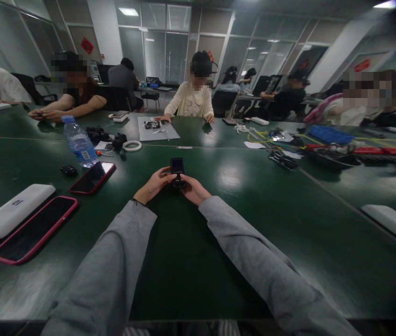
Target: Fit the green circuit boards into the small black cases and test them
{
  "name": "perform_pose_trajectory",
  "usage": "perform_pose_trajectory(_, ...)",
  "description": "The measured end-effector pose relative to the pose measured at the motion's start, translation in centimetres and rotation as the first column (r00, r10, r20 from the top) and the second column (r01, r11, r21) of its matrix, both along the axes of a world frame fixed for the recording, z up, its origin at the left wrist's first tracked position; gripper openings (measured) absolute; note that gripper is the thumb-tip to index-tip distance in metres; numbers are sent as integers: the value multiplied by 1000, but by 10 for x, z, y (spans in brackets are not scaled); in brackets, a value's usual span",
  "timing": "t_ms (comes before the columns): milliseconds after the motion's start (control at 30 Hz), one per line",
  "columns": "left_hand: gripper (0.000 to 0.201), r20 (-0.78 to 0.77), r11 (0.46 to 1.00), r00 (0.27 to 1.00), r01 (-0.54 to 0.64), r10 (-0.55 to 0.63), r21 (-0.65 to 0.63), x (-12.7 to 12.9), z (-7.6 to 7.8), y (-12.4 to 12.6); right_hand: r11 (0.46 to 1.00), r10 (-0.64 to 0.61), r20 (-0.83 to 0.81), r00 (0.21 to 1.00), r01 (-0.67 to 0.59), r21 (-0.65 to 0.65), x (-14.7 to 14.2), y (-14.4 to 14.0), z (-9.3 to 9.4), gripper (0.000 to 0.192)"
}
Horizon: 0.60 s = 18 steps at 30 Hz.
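Head view looks down two grey sleeves that stretch forward across a dark green table (pixel 254 196) and meet near its middle. Both forearms lie low over the tabletop, elbows wide, wrists turned inward. The left hand (pixel 153 185) curls in from the left, fingers wrapped against the side of a small black device (pixel 177 171), thumb lying toward its top. The right hand (pixel 194 189) closes on the same device from the other side, knuckles up, fingertips tucked under its lower part. So both hands are grasping the device between them, and it stands upright just above the tabletop, screen side facing the wearer. Whether its base rests on the table I cannot tell, because the fingers cover it. The lower half of the device is hidden too, and its screen is dark and too small to read.

Off to the left lie a red-edged phone (pixel 93 177), a second phone in a pink case (pixel 35 229) and a white power bank (pixel 13 210), its near end cut off by the frame edge. A water bottle (pixel 79 142) stands behind them, near a roll of white tape (pixel 132 145). Across the table a person in a cream top (pixel 191 100) rests both hands by a grey mat (pixel 158 128) with small parts on it, too blurred to name. At the far right, cables and a blue tray (pixel 329 134) smear into the lens edge.
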<state>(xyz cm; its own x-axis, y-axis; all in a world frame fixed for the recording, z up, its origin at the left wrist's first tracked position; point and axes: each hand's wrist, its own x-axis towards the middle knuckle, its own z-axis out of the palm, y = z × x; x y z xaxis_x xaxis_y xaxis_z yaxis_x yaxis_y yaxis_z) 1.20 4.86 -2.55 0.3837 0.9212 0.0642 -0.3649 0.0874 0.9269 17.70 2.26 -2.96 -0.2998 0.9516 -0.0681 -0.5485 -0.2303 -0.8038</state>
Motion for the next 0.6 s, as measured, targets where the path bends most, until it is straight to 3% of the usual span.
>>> perform_pose_trajectory(600,62,37,1000,999,13,-13,-10,-2,3,-3,1000,-7,-1,1000,7,-16,1,-4,5,33)
